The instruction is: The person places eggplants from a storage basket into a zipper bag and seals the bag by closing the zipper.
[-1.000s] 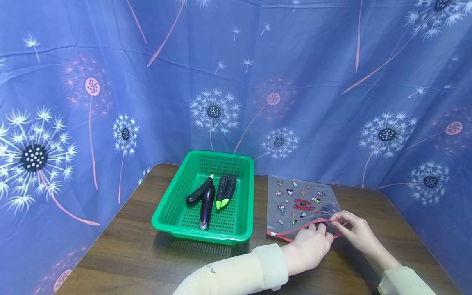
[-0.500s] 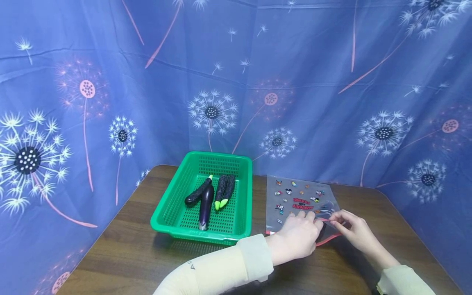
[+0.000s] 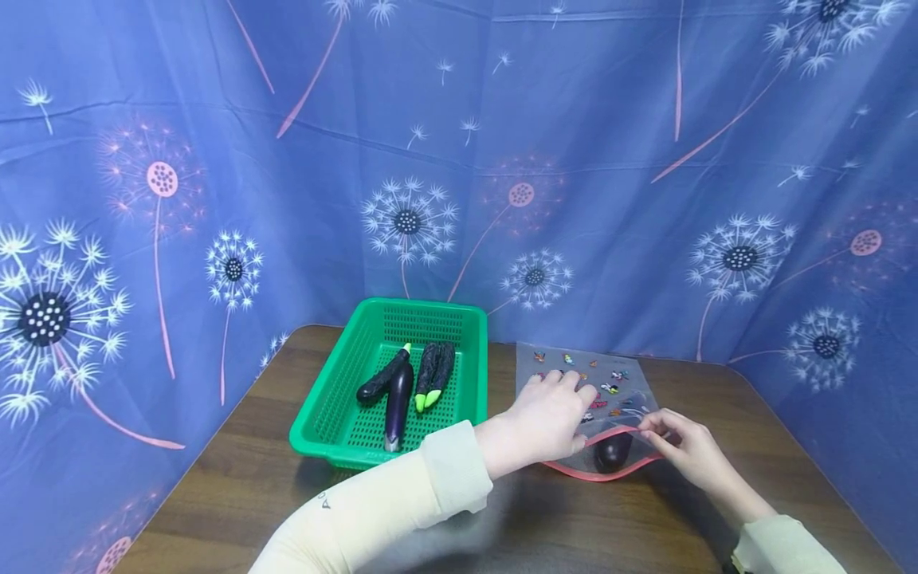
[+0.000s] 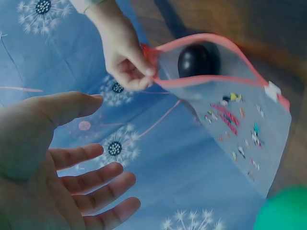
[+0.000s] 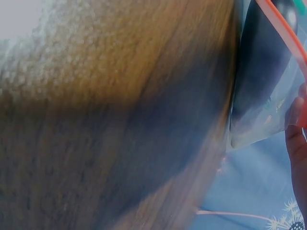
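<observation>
While right hand [image 3: 684, 448] pinches red-edged bag [image 3: 620, 396], dark eggplant [image 3: 612, 453] inside, left hand [image 3: 539, 414], loosely spread, holds nothing, screens part of bag. Green basket [image 3: 307, 437] of dark vegetables [image 3: 398, 406] at left, partly behind sleeve [image 3: 380, 498]. Red lettering [image 4: 229, 117] too blurred to read.

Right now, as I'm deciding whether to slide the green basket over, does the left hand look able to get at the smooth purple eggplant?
Probably yes: the left hand holds nothing, the green basket has no lid, and nothing covers the smooth purple eggplant.
</observation>
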